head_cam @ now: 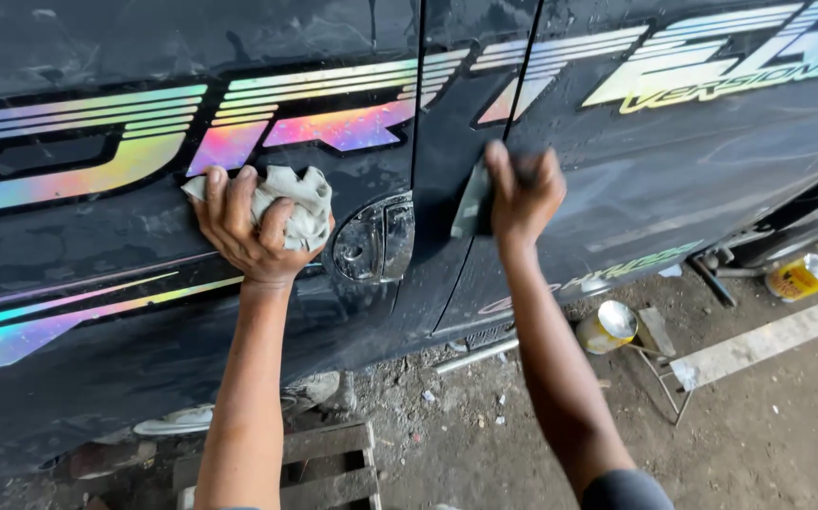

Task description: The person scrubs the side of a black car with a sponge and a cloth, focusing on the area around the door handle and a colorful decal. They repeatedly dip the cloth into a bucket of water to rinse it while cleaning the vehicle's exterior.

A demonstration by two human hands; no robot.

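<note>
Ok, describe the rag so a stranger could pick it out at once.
Start at the dark vehicle side with rainbow stripes. Left of the chrome door handle, the left hand presses a crumpled grey-white rag on the panel. It is the only cloth there.

Free passage along the door panel (692, 179) is left rightward; leftward it is blocked by the chrome door handle (376, 241).

Crumpled grey rag (291, 203) pressed against dark, wet car door (126, 283).
</note>
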